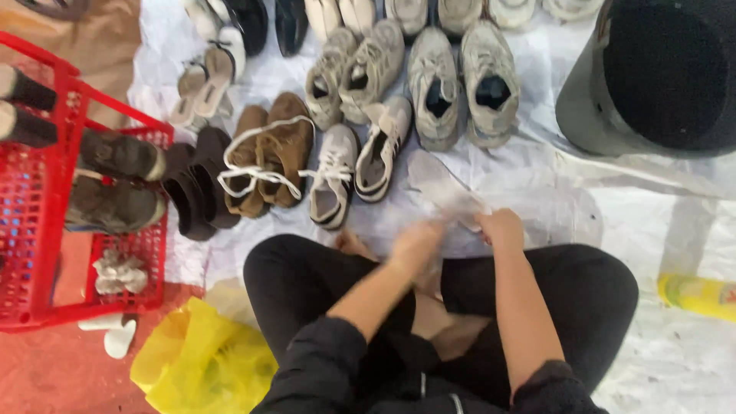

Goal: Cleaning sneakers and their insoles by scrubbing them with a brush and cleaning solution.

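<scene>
From my seat I look down on my own crossed legs in black trousers (590, 295), with black sleeves pushed up the forearms. My left hand (416, 244) hangs low over my lap, fingers curled, but it is blurred and I cannot tell whether it grips anything. My right hand (502, 228) is closed around the near end of a pale grey insole (443, 186), which lies slanted on the white sheet (652, 207) just ahead of my knees, its far end pointing toward the shoes.

Beside my left knee sits a crumpled yellow bag (201, 360), and further left a red plastic basket (46, 230) holding dark worn shoes. A yellow bottle (699, 295) lies on its side at the right edge.

Just past the insole stands a pair of white sneakers with black trim (356, 165), then brown lace-up shoes (268, 153) and dark boots (199, 184) to their left. Behind them is a row of grey trainers (460, 84), and a large dark round bin (659, 77) fills the far right corner
</scene>
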